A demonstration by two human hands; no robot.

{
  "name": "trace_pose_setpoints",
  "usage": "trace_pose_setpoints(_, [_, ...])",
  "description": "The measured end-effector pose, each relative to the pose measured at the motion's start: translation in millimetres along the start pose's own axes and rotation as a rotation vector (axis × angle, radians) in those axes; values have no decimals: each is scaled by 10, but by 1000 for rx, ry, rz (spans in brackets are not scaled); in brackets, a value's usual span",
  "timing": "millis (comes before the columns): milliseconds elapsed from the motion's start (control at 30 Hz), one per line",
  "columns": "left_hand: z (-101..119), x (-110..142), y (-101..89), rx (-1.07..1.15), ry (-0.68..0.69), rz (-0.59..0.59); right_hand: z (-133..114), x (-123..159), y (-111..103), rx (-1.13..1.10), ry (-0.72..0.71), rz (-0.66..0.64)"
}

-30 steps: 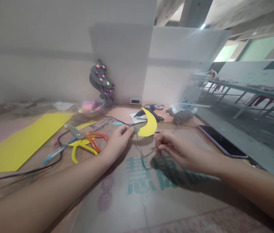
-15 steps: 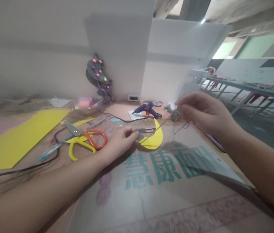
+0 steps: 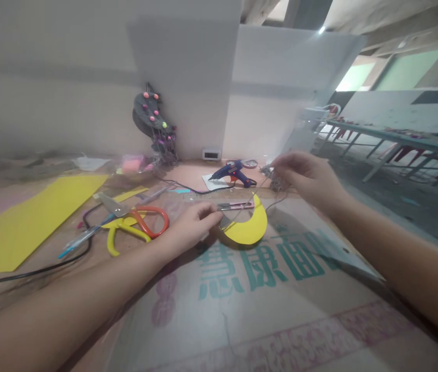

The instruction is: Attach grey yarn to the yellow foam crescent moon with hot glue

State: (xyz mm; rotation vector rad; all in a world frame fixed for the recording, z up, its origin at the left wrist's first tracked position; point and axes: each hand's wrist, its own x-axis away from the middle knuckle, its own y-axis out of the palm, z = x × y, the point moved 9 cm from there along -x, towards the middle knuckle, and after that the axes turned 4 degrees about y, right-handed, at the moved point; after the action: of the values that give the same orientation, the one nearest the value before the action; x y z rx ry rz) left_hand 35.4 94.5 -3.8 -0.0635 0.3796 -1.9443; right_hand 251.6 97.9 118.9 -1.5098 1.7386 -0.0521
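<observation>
My left hand [image 3: 193, 223] rests on the table and pinches one tip of a yellow crescent cut-out [image 3: 247, 229], together with a thin metal tool [image 3: 236, 205] that sticks out to the right. My right hand [image 3: 306, 178] is raised above the table's far side, fingers pinched on a thin grey thread [image 3: 255, 199] that runs down to the crescent. A ball of grey twine [image 3: 276, 182] lies just behind that hand, partly hidden.
Scissors with orange and yellow handles [image 3: 135, 223] lie left of my left hand, beside a blue pen [image 3: 82, 238] and a black cable [image 3: 28, 271]. A yellow sheet [image 3: 28, 217] covers the left. A blue glue gun [image 3: 232, 173] sits at the back. A dark beaded ornament [image 3: 152, 121] stands against the wall.
My right hand rose from the table near the crescent, drawing the thread up and to the right, then came slightly back left. The crescent settled flat on the table.
</observation>
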Motion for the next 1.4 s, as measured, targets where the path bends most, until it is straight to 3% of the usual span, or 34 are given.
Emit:
trace_pose_setpoints(233, [-67, 14, 90, 170, -33, -75, 308, -46, 208, -66, 18, -86])
trace_pose_setpoints(367, [-96, -11, 49, 203, -30, -57, 424, -10, 310, 42, 57, -102])
trace_pose_setpoints(533, [-46, -42, -14, 173, 22, -31, 315, 123, 525, 250, 7, -216])
trace_pose_setpoints(600, [-38, -45, -34, 153, 31, -13, 273, 223, 655, 104, 84, -307])
trace_pose_setpoints(700, [-52, -44, -46, 136, 23, 5, 225, 421, 911, -371, 255, -447])
trace_pose_setpoints(767, [-56, -43, -38, 128, 30, -2, 162, 541, 1064, -647, 292, -520])
trace_pose_setpoints(867, [-67, -47, -26, 86, 41, -18, 124, 681, 1237, -723, 282, -650])
trace_pose_setpoints(1233, [-17, -18, -27, 55, -26, -4, 394, 617, 1208, -466, 353, -524])
trace_pose_setpoints(1400, [87, -27, -98, 132, 105, 81, 395, 590, 1214, -466, 365, -477])
